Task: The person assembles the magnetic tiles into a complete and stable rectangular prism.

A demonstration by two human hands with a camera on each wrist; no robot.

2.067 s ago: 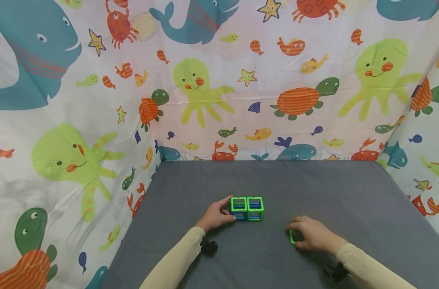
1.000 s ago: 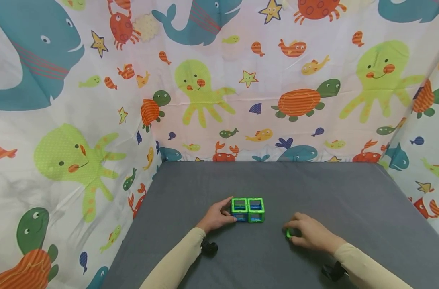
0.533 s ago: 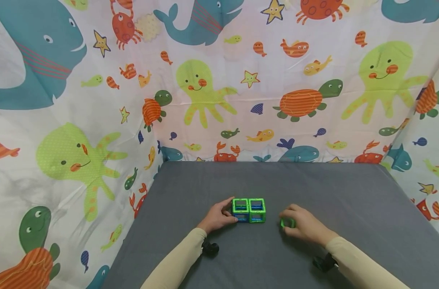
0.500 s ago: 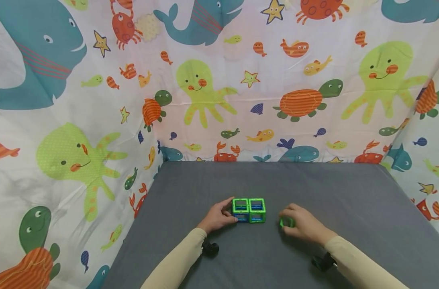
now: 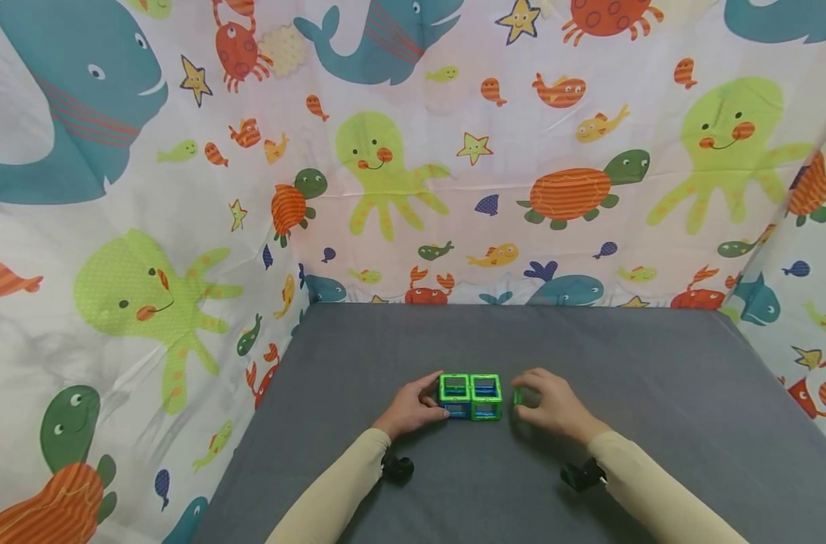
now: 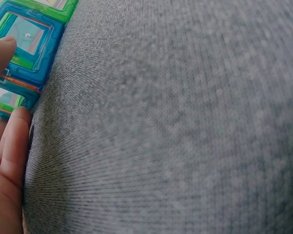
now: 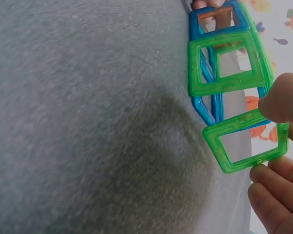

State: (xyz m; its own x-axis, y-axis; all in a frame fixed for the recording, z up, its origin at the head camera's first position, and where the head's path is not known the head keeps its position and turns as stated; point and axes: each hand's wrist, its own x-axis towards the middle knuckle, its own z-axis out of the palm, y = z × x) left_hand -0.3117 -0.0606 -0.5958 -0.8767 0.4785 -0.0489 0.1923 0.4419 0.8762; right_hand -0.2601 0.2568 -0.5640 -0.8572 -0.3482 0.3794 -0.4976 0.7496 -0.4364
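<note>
A box-like block of green and blue magnetic tiles (image 5: 470,397) sits on the grey cloth. My left hand (image 5: 407,408) grips its left end, the thumb on the front face. In the left wrist view, that thumb presses a blue tile (image 6: 45,68) and a finger touches the lower corner. My right hand (image 5: 558,404) pinches a single green square magnetic tile (image 7: 218,146) between thumb and fingers, just right of the block. In the right wrist view, this tile is tilted near the block's open right end, where blue frames show. Whether it touches the block, I cannot tell.
Dark grey cloth (image 5: 385,340) covers the table. A white curtain with sea animals (image 5: 413,181) rises behind and at both sides. Small black cameras are strapped to the left wrist (image 5: 397,469) and the right wrist (image 5: 581,476).
My right hand has carried the green tile leftward and away from me, up to the block's right side. My left hand has kept its hold and the block has stayed in place.
</note>
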